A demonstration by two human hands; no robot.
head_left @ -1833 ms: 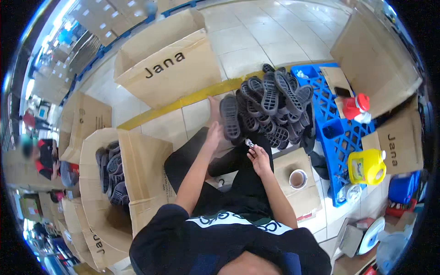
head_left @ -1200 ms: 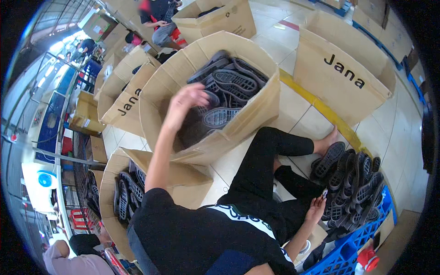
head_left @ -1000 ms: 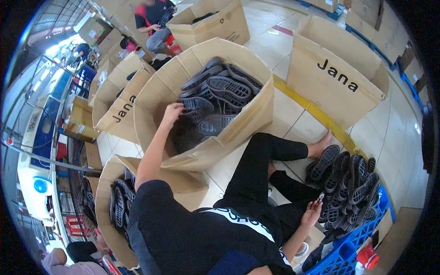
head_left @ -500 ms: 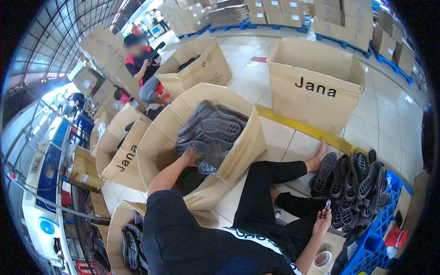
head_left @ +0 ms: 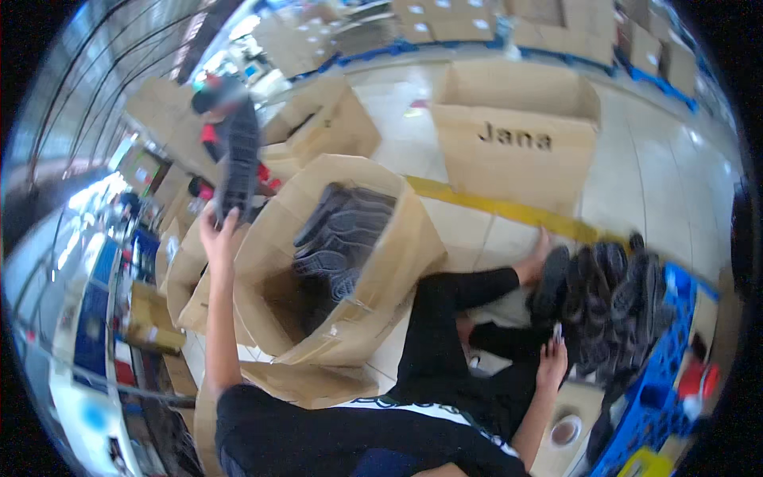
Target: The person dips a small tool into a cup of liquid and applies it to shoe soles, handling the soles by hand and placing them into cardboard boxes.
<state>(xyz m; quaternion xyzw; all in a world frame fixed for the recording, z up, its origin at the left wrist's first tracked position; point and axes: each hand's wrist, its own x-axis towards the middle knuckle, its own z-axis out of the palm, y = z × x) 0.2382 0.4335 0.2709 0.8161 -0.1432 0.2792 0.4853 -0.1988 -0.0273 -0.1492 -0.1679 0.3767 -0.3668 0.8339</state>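
- Left hand [head_left: 218,230] first: the fingers are clamped round the lower end of one dark shoe sole [head_left: 241,151], which stands roughly upright, pretty blurred. That sole is up and to the left of the open carton [head_left: 350,338], clear of its rim.
- Right hand [head_left: 550,364], well to the right of the open carton: the fingers are closed on a small pale object [head_left: 558,333]. Too blurry to say what it is, sorry.
- Inside the open carton there's a heap of loose soles [head_left: 346,226], with a dark gap on the near left side.
- Step in hand, as I read it: handling a single sole out of the carton, one-handed, while the right keeps hold of its little thing.
- Next move, imo, calls for a firm grip on that end, since the long free part could swing, plus enough height to clear the rim if it crosses the open carton.
- Further right of the open carton: a pile of soles [head_left: 608,302], and past it a blue pallet [head_left: 636,421].
- Beyond the open carton, to the right: a bigger box [head_left: 517,175] behind a yellow floor stripe [head_left: 493,209].
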